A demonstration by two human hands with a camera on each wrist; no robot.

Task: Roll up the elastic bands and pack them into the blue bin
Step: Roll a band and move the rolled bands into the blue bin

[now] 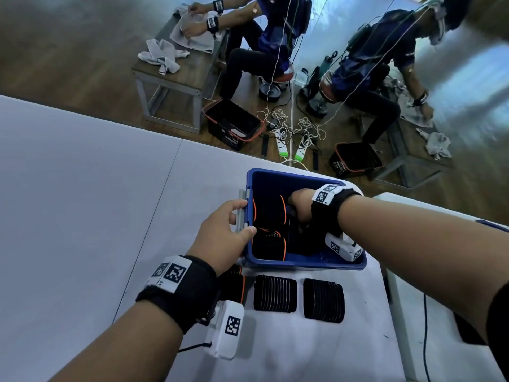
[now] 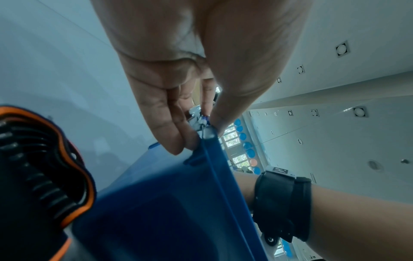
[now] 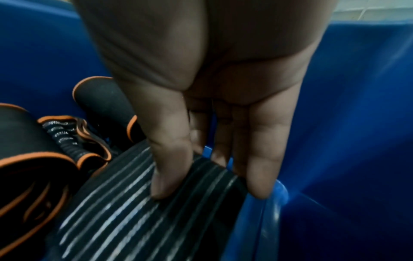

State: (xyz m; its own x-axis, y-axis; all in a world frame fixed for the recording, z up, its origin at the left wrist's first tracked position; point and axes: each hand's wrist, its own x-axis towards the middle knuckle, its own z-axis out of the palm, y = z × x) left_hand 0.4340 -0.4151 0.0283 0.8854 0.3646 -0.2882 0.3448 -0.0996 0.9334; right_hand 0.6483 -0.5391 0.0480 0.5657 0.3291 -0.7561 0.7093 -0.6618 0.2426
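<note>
The blue bin (image 1: 303, 265) stands on the white table. My left hand (image 1: 245, 216) grips its left rim and grey handle; the left wrist view shows thumb and fingers (image 2: 170, 137) pinching that rim (image 2: 214, 159). Down inside the bin, my right hand (image 1: 301, 205) pinches a black ribbed rolled band (image 3: 125, 220) between its thumb (image 3: 165, 176) and the fingers behind it. Two orange-trimmed rolls (image 1: 268, 213) (image 1: 268, 245) lie in the bin's left half. In front of the bin sit two ribbed rolls (image 1: 275, 293) (image 1: 323, 300) and an orange-trimmed one (image 1: 234, 285), partly under my left wrist.
The white table (image 1: 82, 216) stretches far to the left. A white block (image 1: 440, 340) with a dark cable adjoins it on the right. Beyond the table's far edge, a person sits at a small table with towels (image 1: 162, 55), next to a black basket (image 1: 234, 124) and power strips, beside a mirror.
</note>
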